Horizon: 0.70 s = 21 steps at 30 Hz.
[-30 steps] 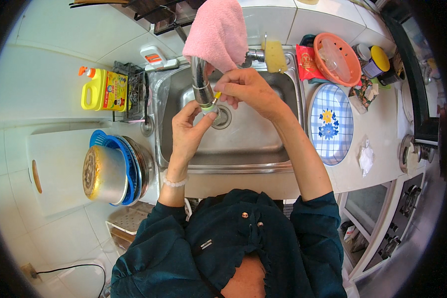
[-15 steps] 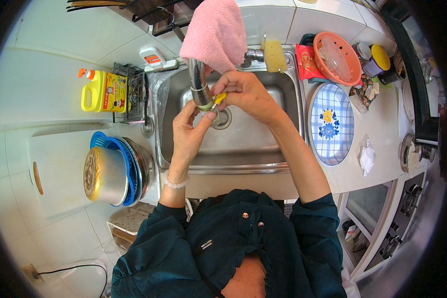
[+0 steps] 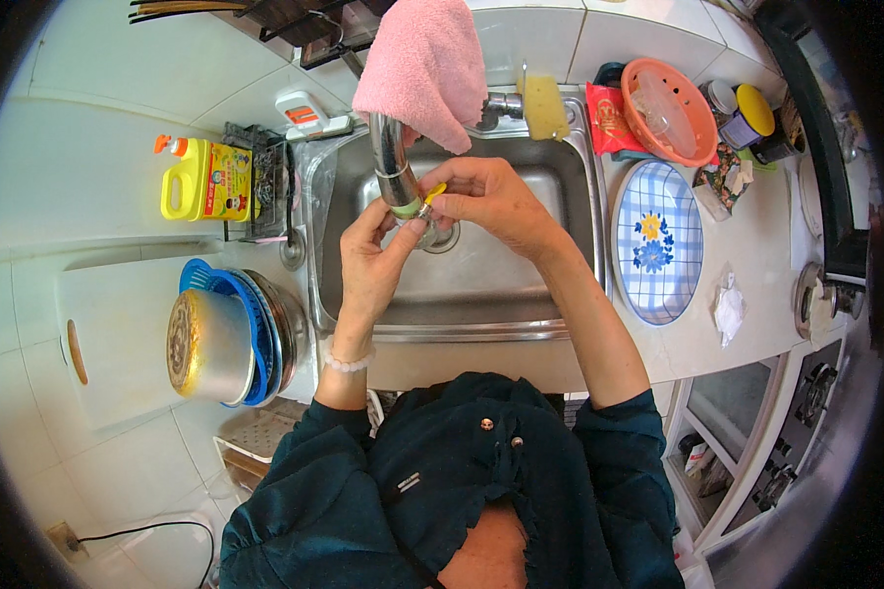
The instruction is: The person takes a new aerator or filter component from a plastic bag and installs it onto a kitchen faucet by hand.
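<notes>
At the end of the chrome faucet, my left hand has its thumb and fingers closed round a pale green-and-silver fitting. My right hand pinches a small yellow tab on the metal piece at that fitting, just right of the spout. A fluffy pink towel is draped over the faucet above both hands. Beneath them is the steel sink with its drain partly showing.
Left: a yellow jug, stacked pots and blue baskets, a white board. Right: a checked oval dish, an orange basket, jars, crumpled white paper and a stove. A yellow sponge hangs behind the sink.
My right hand has shifted slightly down and turned, and more of the yellow tab shows. My left hand stays at the fitting. The pink towel has slipped slightly leftward.
</notes>
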Each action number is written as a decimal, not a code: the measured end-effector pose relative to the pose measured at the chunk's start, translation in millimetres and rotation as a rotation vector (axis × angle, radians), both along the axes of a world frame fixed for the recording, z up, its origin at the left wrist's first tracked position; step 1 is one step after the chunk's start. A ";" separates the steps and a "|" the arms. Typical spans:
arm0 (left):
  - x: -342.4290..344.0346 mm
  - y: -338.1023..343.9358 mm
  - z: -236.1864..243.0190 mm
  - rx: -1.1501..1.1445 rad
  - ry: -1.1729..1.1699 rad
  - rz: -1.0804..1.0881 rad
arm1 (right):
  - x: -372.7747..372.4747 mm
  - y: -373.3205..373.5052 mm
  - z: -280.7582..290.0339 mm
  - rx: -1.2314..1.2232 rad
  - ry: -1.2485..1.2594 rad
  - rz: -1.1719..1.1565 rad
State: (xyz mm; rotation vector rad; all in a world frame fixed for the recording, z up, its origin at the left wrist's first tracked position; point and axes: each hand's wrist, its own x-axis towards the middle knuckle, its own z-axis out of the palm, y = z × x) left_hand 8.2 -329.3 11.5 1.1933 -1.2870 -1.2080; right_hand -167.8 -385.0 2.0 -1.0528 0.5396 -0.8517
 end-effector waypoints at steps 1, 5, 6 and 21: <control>-0.2 -0.1 0.2 0.005 -0.006 0.001 | 0.6 1.3 -1.3 -0.008 -0.002 -0.009; -0.8 1.3 -1.3 0.019 -0.019 0.010 | 5.0 9.8 -5.2 0.003 -0.038 -0.054; -0.9 1.5 -1.1 0.018 -0.024 0.014 | 6.3 11.3 -5.2 0.016 -0.055 -0.067; 17.3 9.0 -15.9 0.085 -0.150 -0.011 | 14.0 11.7 -39.8 -0.040 -0.034 -0.035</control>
